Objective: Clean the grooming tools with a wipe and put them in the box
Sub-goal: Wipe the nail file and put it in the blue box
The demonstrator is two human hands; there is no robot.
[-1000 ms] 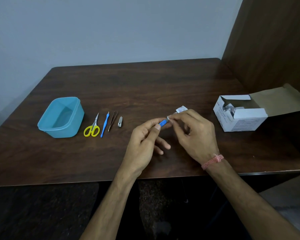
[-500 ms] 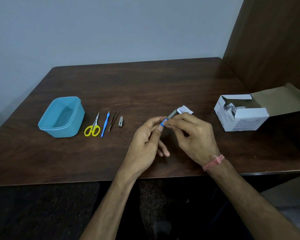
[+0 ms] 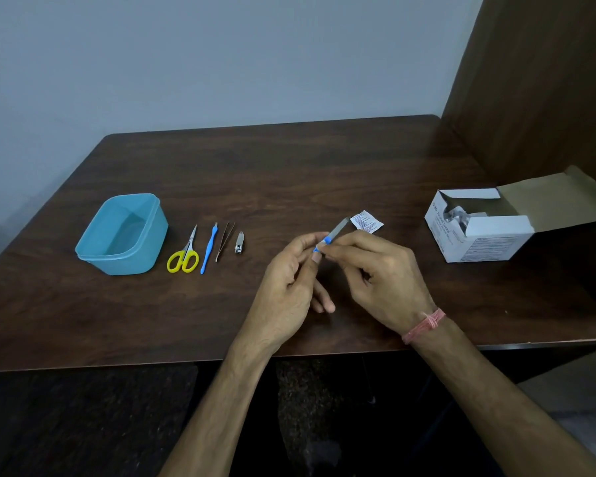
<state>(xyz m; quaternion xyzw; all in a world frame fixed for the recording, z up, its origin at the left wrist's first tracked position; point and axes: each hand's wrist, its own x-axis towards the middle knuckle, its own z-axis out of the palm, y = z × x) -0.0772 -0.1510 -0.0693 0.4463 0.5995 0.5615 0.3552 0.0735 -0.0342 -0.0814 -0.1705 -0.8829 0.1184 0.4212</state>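
Note:
My left hand (image 3: 289,284) pinches the blue handle of a nail file (image 3: 338,227) above the table's middle. The file's grey blade points up and away toward a torn wipe packet (image 3: 367,222). My right hand (image 3: 382,280) pinches the file where blade meets handle; the wipe seen earlier at its fingertips is hidden under its fingers. A teal plastic box (image 3: 93,251) stands open at the left. Beside it lie yellow-handled scissors (image 3: 184,258), a blue cuticle tool (image 3: 209,247), tweezers (image 3: 225,241) and a nail clipper (image 3: 239,243).
An open white cardboard carton (image 3: 479,242) of wipe packets stands at the right, its flap folded back. A brown wooden panel (image 3: 547,80) rises along the table's right side. The dark wooden table (image 3: 289,173) ends just below my wrists.
My right hand's fingers have slid down the blade toward the blue handle, leaving more of the grey blade bare. The left hand keeps its hold on the handle.

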